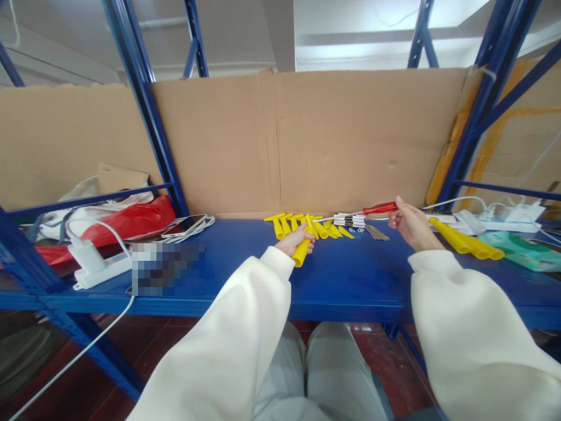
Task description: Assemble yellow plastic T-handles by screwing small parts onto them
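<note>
My left hand (298,238) is wrapped round a yellow tube-shaped handle (301,254), its wide end towards me. In my right hand (408,222) is the red handle of a screwdriver (380,208), whose thin shaft points left to the top of the yellow handle. Whether the tip touches it is too small to tell. Behind my left hand lie several yellow T-shaped pieces (277,227). Flat yellow pieces (345,233) are right of them, beside a stack of white pieces (349,220) with dark bands. Thin grey strips (377,233) lie near the screwdriver.
Yellow tubes (468,241) and a green packet (523,250) lie at the right on the blue shelf (350,280). A power strip (105,270), cables and a red bag (131,221) are at the left. Cardboard (333,140) stands behind, between blue posts.
</note>
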A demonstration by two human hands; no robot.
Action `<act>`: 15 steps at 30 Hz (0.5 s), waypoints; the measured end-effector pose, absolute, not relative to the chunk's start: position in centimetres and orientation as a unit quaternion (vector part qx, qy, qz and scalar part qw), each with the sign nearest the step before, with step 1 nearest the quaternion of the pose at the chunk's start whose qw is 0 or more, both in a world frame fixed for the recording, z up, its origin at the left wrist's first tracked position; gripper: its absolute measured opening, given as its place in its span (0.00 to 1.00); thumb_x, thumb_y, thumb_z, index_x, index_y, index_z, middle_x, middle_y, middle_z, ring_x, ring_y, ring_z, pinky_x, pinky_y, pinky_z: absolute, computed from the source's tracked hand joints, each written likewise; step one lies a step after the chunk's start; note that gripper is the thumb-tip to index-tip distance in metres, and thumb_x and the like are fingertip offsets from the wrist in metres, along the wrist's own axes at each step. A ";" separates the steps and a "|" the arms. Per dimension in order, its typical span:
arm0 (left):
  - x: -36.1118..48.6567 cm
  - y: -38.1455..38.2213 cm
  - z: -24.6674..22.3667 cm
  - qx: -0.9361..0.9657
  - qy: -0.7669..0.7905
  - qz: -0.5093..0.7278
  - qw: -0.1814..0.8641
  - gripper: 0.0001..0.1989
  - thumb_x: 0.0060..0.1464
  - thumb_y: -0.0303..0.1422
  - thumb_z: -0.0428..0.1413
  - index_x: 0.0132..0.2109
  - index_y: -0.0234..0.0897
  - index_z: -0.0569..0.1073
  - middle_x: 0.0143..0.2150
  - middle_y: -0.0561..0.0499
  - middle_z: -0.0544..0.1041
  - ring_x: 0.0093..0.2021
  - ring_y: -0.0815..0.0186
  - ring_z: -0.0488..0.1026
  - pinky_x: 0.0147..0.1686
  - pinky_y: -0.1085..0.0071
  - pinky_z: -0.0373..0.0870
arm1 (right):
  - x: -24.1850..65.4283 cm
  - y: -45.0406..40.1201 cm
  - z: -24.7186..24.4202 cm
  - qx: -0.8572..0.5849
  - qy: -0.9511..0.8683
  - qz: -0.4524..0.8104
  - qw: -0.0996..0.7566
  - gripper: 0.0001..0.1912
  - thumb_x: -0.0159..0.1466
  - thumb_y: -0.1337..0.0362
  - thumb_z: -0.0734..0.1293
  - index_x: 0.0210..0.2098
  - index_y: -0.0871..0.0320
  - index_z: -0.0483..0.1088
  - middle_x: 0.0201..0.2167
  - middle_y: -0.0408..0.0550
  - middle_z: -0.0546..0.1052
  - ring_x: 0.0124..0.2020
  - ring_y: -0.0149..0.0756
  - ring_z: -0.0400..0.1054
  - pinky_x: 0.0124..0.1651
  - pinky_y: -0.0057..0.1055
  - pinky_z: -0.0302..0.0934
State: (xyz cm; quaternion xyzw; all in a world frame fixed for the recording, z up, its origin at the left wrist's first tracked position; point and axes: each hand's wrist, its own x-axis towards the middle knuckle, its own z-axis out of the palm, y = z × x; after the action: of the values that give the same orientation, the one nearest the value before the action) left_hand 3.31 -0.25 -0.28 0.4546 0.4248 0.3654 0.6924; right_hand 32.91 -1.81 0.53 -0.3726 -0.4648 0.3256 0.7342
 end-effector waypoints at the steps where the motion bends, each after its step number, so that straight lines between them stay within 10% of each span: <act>1: 3.3 -0.2 -0.3 0.454 0.425 0.366 0.693 0.42 0.59 0.15 0.47 0.76 0.46 0.49 0.26 0.58 0.64 0.17 0.73 0.61 0.18 0.81 0.56 | 32.9 -1.8 0.5 -0.377 -0.461 0.328 0.734 0.28 0.54 0.45 0.80 0.21 0.55 0.63 0.13 0.39 0.68 0.15 0.25 0.59 0.15 0.20 0.56; 15: 3.2 0.6 -0.9 0.483 0.413 0.358 0.684 0.44 0.57 0.16 0.52 0.76 0.44 0.50 0.27 0.59 0.66 0.18 0.73 0.62 0.20 0.80 0.61 | 32.7 -1.1 0.2 -0.441 -0.417 0.337 0.720 0.19 0.70 0.53 0.68 0.27 0.55 0.66 0.15 0.43 0.72 0.16 0.31 0.68 0.19 0.23 0.63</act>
State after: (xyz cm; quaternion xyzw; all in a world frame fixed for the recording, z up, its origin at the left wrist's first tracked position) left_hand 3.22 0.65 -0.91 0.4832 0.4128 0.3580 0.6840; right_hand 32.72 -1.07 0.20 -0.4409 -0.4165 0.3370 0.7201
